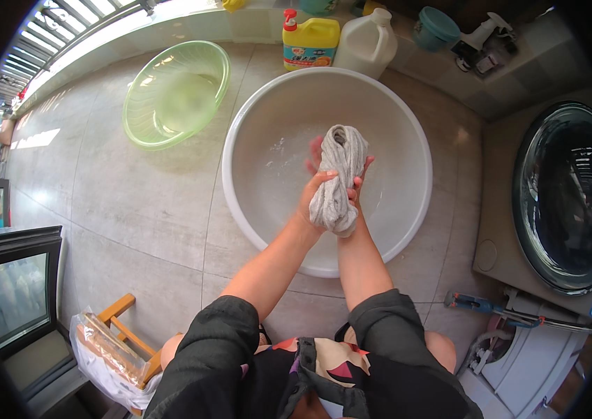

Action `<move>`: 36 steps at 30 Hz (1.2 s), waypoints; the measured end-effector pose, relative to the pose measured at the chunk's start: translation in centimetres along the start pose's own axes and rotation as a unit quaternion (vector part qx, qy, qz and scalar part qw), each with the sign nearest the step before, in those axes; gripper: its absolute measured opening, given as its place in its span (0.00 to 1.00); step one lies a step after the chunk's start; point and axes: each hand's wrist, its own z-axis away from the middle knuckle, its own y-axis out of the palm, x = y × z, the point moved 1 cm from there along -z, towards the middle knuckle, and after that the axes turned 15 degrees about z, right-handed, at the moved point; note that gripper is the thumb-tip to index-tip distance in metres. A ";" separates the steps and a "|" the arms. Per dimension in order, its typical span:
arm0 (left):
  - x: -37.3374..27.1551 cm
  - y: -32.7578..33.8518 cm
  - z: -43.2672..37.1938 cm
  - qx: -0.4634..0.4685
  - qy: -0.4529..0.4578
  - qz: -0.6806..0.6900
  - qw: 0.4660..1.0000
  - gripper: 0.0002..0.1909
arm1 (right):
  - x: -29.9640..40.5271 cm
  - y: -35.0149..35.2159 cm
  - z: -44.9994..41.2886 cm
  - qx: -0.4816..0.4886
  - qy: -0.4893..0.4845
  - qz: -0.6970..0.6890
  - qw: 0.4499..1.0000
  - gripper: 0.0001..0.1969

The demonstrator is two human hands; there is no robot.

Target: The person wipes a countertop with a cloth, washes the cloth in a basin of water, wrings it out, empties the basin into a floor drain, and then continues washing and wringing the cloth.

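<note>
A twisted, folded light grey cloth (339,178) is bunched between my two hands, above a large white plastic basin (246,220). My left hand (317,191) grips its lower left side, the thumb laid across the front. From the right and behind, my right hand (359,183) supports the same cloth with curled fingers. Some blurred fingers show behind the cloth at its upper left. The basin's bottom looks wet, with a little foam or splashed water on the left.
A translucent green basin (141,123) stands at the far left on the tiles. Behind the white basin are a yellow pump bottle (310,44) and a white jug (366,44). A front-loading washing machine (495,220) bounds the right. A wooden stool (128,335) with plastic sheeting is near my left leg.
</note>
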 end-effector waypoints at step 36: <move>1.8 -1.7 0.0 0.140 -0.119 0.263 0.947 0.29 | -0.7 0.6 -2.9 0.112 -0.060 -0.198 0.972 0.37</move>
